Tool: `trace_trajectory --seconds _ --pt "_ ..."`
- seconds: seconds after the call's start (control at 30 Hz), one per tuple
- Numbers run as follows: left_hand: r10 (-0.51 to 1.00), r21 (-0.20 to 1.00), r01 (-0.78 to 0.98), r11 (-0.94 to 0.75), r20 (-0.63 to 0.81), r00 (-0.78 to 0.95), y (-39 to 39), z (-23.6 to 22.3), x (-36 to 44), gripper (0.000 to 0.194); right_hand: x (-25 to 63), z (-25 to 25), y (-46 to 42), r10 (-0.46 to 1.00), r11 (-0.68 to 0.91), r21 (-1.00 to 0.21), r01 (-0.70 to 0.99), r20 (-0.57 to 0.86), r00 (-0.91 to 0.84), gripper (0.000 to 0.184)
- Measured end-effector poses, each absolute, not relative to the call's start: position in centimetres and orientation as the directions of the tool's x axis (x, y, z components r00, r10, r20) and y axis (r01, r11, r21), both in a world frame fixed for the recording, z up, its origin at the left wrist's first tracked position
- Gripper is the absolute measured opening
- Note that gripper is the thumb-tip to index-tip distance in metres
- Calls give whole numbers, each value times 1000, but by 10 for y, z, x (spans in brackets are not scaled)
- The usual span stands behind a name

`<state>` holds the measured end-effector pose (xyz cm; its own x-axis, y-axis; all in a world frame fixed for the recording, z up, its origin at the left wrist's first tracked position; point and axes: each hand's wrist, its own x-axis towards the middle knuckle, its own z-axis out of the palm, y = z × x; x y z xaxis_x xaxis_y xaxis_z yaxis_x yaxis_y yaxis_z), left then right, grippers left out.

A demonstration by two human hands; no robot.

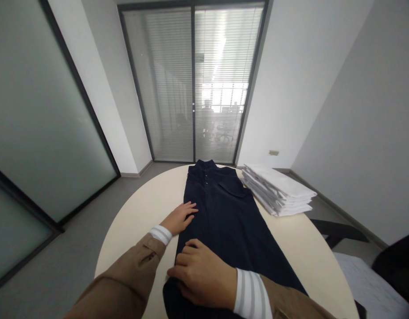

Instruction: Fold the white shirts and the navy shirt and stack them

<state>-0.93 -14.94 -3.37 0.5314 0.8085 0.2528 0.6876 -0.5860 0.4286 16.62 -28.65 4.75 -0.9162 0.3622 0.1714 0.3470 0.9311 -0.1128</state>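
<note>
A dark navy shirt [229,221] lies lengthwise on the round table, its collar at the far end. Small buttons run down from the collar, and a pocket flap shows on the chest. No sleeves are visible. My left hand [181,218] rests at the shirt's left edge, fingers stretched out onto the cloth. Nearer to me, my right hand [206,275] has curled fingers on the lower left edge, closed on the fabric. The shirt's bottom end is partly hidden behind my right hand and sleeve.
The cream round table [138,217] carries a stack of folded white cloth [279,190] right of the shirt. A black chair part [339,230] and a pale surface [367,279] are at the right. Behind stands a glass partition with blinds [194,88].
</note>
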Motion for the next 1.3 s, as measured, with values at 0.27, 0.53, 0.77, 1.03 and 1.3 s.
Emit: trace_trajectory --seconds 0.27,0.53,0.77,1.03,1.3 --pt "813 422 701 -575 198 548 -150 -29 -10 33 183 64 -280 74 997 -6 76 306 -949 15" --pt "791 390 692 -607 208 576 -158 -27 -9 42 192 52 -288 47 999 -11 46 210 -977 30" --pt "782 360 700 -616 178 597 -159 -26 -9 51 188 40 -295 103 992 52 112 151 -983 17" --pt "778 322 711 -625 175 604 -161 -26 -8 52 194 65 -292 655 750 -140 646 22 -756 31" --pt "783 326 714 -620 194 591 -163 -24 -6 50 217 52 -259 900 305 -359 882 -194 -390 37"
